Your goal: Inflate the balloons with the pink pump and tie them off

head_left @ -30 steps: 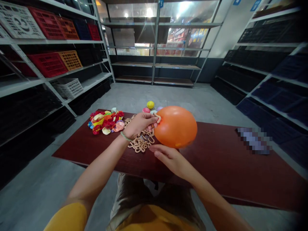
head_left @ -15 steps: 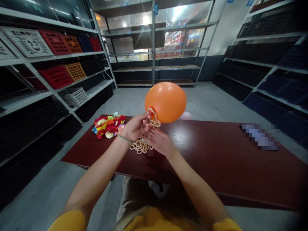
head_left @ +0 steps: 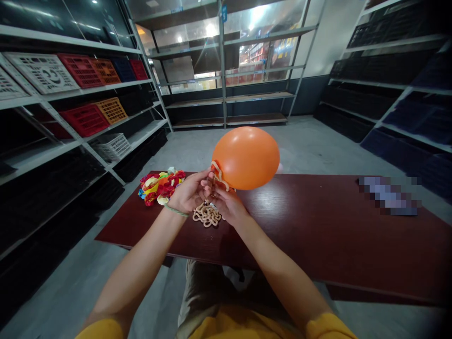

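An inflated orange balloon (head_left: 247,157) is held up above a dark red table (head_left: 318,226). My left hand (head_left: 189,194) pinches the balloon's neck, where a pale clip or band (head_left: 217,172) is wrapped. From below, my right hand (head_left: 226,203) meets the same neck with its fingers closed on it. Under both hands lies a heap of pale tan clips (head_left: 206,214) on the table. A pile of flat, uninflated balloons (head_left: 160,184) in red, yellow and other colours lies to the left of my left hand.
Metal shelving lines both sides and the back. Red, orange and white crates (head_left: 84,117) stand on the left shelves. A blurred patch (head_left: 390,195) lies on the table's right part. A pink balloon edge (head_left: 279,167) shows behind the orange one.
The balloon rose from low beside the table to above the hands. My right hand left the balloon's underside and came to its neck next to my left hand.
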`<state>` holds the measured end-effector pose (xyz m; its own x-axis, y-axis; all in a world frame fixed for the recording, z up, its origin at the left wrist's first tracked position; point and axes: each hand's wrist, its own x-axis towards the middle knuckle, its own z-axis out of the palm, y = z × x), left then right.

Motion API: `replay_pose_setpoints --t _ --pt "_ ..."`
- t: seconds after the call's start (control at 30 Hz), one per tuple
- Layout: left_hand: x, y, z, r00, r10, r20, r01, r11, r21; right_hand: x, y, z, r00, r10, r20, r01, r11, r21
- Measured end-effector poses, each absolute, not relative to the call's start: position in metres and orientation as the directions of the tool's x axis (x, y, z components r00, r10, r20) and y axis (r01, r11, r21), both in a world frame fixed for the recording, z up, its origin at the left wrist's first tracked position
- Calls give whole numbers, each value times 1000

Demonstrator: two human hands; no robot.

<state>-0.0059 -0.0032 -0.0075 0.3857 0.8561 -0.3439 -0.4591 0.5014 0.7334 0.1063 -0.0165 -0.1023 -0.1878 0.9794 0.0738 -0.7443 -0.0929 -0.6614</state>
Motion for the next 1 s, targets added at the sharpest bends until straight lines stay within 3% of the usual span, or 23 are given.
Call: replay_pose_setpoints --t 0.2,0.47,0.57,0.67,0.73,0.87,1.0 --pt "-10 -1 -25 266 956 -127 -402 230 886 123 -41 -112 -138 989 -47 -640 -126 -758" --pt "-3 1 -49 196 979 -58 -324 120 938 137 -54 -113 48 999 -4 -411 17 -912" --pt "-3 1 -56 185 980 -67 -325 125 938 143 -55 -110 192 961 200 -38 211 -977" --pt "-3 1 -62 190 979 -68 -320 128 939 150 -54 -100 170 868 466 492 335 -804" --pt "-2 0 -65 196 979 -61 -305 120 945 153 -50 -91 107 842 529 663 336 -669" --pt "-1 -3 -66 199 979 -32 -262 84 961 156 -41 -75 -8 837 547 835 306 -457" --pt "0 -5 -67 212 977 -7 -230 57 972 157 -37 -69 -90 824 559 887 322 -332"
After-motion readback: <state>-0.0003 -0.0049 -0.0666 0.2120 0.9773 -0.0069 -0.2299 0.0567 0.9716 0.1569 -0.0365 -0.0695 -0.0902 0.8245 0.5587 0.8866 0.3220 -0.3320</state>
